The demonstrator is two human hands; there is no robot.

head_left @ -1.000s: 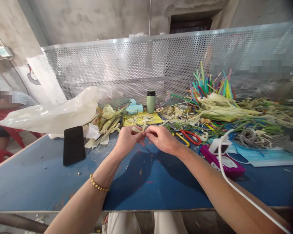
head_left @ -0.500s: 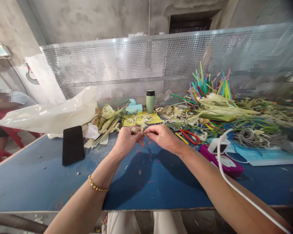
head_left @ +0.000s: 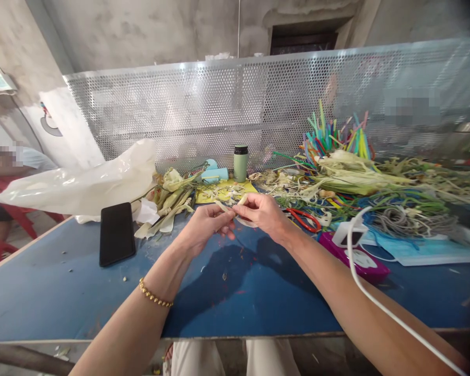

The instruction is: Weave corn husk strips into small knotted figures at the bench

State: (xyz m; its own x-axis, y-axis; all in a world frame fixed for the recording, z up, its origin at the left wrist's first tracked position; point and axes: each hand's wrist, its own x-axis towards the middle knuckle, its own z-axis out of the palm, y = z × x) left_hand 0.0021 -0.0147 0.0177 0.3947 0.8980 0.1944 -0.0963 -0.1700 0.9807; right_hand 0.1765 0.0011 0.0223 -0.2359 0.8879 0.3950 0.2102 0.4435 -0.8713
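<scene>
My left hand (head_left: pixel 204 224) and my right hand (head_left: pixel 263 214) meet above the middle of the blue table (head_left: pixel 62 292). Both pinch a thin pale strip of corn husk (head_left: pixel 238 204), fingers pressed together on it. The strip runs between the two hands and curls under my right fingers. A gold bracelet (head_left: pixel 153 296) sits on my left wrist. A heap of corn husks (head_left: pixel 171 201) lies just beyond my left hand.
A black phone (head_left: pixel 116 233) lies at left near a big plastic bag (head_left: pixel 82 183). A green flask (head_left: pixel 241 163), red scissors (head_left: pixel 305 219), a pink box (head_left: pixel 362 261) with a white cable (head_left: pixel 376 303), husks and coloured strips (head_left: pixel 337 138) crowd the right. A perforated metal screen (head_left: pixel 219 109) backs the table. A person sits far left.
Both hands lifted slightly and shifted a little right; my right hand turned, and the husk strip now curls below its fingers.
</scene>
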